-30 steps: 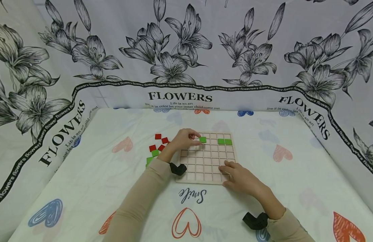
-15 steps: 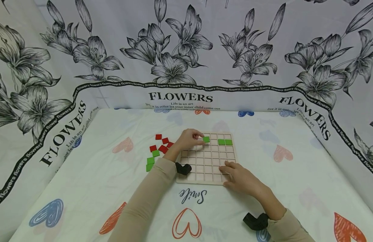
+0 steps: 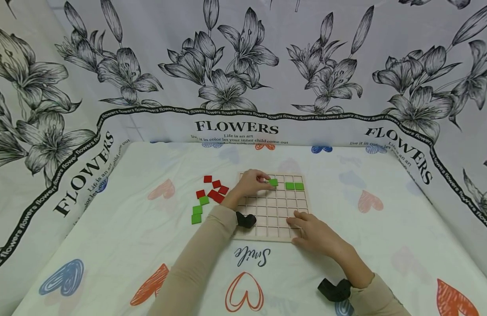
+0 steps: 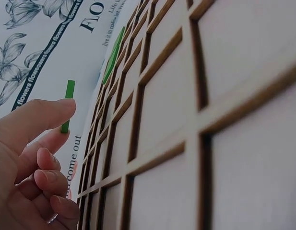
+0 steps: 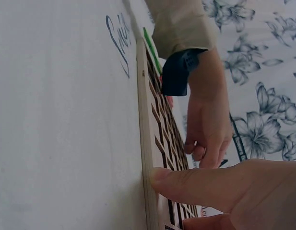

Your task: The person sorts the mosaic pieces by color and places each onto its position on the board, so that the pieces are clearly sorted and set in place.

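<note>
In the head view my left hand (image 3: 250, 183) is over the upper part of a wooden grid board (image 3: 267, 208). It pinches a thin green square tile (image 3: 273, 182) between thumb and a finger; the left wrist view shows that tile (image 4: 70, 89) edge-on, apart from the grid, with the other fingers curled below. Two more green tiles (image 3: 294, 186) lie side by side in cells near the board's far right corner. My right hand (image 3: 314, 232) rests on the board's near right corner. In the right wrist view its thumb (image 5: 186, 183) lies extended against the board's edge.
Several loose red tiles (image 3: 216, 196) and three green tiles (image 3: 197, 210) lie on the cloth left of the board, beside my left forearm. Black wrist mounts (image 3: 333, 289) jut out near both cuffs. A flower-printed curtain (image 3: 243, 79) stands behind the table.
My left hand has moved to the right over the board with the pinched green tile, nearer the two placed tiles. My right hand has stayed put.
</note>
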`<state>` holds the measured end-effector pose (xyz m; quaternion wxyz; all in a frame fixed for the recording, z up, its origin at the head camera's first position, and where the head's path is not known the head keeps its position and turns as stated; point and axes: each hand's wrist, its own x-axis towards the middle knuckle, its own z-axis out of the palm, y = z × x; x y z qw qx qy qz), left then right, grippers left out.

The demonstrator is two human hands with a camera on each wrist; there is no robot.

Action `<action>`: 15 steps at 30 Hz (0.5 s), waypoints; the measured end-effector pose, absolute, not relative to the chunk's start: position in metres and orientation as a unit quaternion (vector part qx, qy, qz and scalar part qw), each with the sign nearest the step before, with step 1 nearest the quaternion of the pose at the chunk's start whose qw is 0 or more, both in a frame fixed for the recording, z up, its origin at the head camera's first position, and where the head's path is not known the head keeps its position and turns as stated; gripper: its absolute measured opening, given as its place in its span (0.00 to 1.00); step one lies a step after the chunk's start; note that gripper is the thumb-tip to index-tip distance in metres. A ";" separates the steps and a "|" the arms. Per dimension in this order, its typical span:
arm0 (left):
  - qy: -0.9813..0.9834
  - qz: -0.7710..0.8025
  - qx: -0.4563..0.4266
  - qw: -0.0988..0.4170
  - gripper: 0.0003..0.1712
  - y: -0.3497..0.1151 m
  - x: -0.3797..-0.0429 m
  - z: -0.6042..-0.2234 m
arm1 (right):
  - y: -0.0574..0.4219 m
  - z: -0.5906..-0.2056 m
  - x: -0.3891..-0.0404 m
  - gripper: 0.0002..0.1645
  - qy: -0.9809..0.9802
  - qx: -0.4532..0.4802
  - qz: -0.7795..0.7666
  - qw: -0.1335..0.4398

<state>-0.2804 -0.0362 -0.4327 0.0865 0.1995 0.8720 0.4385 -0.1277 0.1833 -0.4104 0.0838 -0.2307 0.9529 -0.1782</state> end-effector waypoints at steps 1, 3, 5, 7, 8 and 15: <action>0.873 0.436 0.200 0.085 0.20 -0.035 -0.280 -0.433 | 0.183 -0.410 -0.128 0.31 0.953 -0.231 -0.178 0.083; 0.876 0.433 0.196 0.083 0.20 -0.032 -0.280 -0.433 | 0.183 -0.410 -0.128 0.30 0.953 -0.231 -0.177 0.082; 0.878 0.430 0.195 0.081 0.19 -0.030 -0.279 -0.433 | 0.183 -0.411 -0.128 0.30 0.953 -0.232 -0.177 0.081; 0.877 0.432 0.193 0.082 0.19 -0.028 -0.279 -0.433 | 0.183 -0.411 -0.128 0.30 0.953 -0.234 -0.177 0.079; 0.877 0.433 0.192 0.082 0.19 -0.027 -0.279 -0.433 | 0.183 -0.411 -0.128 0.30 0.953 -0.234 -0.177 0.078; 0.876 0.434 0.198 0.075 0.18 -0.019 -0.278 -0.434 | 0.183 -0.412 -0.128 0.30 0.953 -0.237 -0.175 0.075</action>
